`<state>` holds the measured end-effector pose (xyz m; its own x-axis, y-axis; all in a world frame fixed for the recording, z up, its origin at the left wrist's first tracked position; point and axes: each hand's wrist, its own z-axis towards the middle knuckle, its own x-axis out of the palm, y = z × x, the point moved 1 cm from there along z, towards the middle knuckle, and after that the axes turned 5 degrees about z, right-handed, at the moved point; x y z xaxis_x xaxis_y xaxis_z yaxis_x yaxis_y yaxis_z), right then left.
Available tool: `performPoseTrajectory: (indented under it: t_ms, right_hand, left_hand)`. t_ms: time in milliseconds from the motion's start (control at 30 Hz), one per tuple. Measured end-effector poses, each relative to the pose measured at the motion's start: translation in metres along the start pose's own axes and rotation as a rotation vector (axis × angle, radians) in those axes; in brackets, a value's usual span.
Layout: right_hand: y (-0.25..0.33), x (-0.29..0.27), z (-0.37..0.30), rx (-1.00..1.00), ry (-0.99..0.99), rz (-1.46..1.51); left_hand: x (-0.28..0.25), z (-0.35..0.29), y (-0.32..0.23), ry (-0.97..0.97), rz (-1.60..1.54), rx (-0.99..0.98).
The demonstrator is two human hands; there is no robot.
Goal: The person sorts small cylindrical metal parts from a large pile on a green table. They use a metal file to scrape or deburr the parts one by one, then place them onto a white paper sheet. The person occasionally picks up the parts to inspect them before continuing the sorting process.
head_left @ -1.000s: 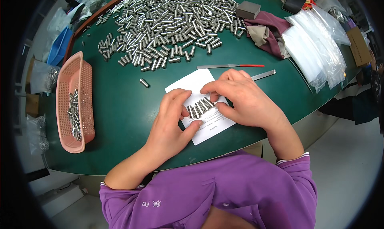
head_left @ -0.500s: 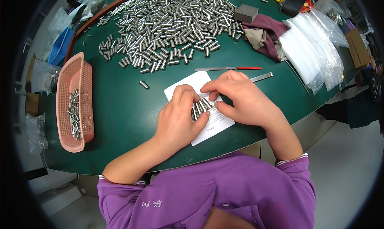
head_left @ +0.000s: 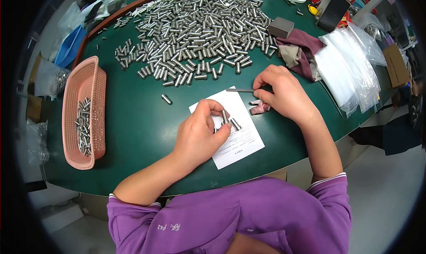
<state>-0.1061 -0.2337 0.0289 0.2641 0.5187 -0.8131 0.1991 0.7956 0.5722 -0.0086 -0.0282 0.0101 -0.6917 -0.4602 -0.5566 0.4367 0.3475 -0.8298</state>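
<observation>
My left hand (head_left: 197, 129) is closed over the white printed sheet (head_left: 242, 145). Between its thumb and fingers stands a short steel pin (head_left: 225, 117). Another steel pin (head_left: 235, 125) shows just right of the thumb tip; whether the hand holds it too I cannot tell. More pins are partly hidden by the fingers. Beyond the sheet's right side, my right hand (head_left: 277, 92) pinches a flat file (head_left: 240, 90), its dark blade pointing left and its handle covered by the hand. A crumpled pinkish-white piece (head_left: 259, 106) lies just below those fingers.
A large heap of steel pins (head_left: 199, 32) covers the far middle of the green table (head_left: 146, 121). One loose pin (head_left: 166, 99) lies left of the sheet. A pink basket (head_left: 98, 107) with pins stands left. Right are a grey block (head_left: 281, 27), a maroon cloth (head_left: 306, 45) and plastic bags (head_left: 341, 67).
My right hand has left the pins, moved up and right, and taken hold of the file. My left hand stays over the sheet, now with one pin upright in its fingers.
</observation>
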Motion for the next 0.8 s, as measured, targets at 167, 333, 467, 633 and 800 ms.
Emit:
performPoseTrajectory:
  t_ms: [167, 333, 467, 633, 800]
  right_hand:
    - [-0.005, 0.005, 0.0, -0.143, -0.139, -0.075]
    - [0.014, -0.004, -0.002, -0.056, -0.066, 0.273]
    - [0.017, -0.003, -0.009, -0.149, 0.086, 0.332]
    - [0.027, 0.01, -0.008, -0.159, 0.084, 0.266]
    - [0.026, 0.006, -0.007, -0.087, 0.103, 0.295]
  left_hand:
    - [0.002, 0.004, 0.007, -0.012, -0.192, -0.039]
    - [-0.001, 0.006, 0.003, -0.036, -0.31, -0.111]
    - [-0.001, 0.007, 0.005, -0.023, -0.392, -0.121]
    - [0.006, 0.006, 0.012, -0.021, -0.419, -0.09]
    - [0.004, 0.005, 0.015, -0.034, -0.475, -0.097]
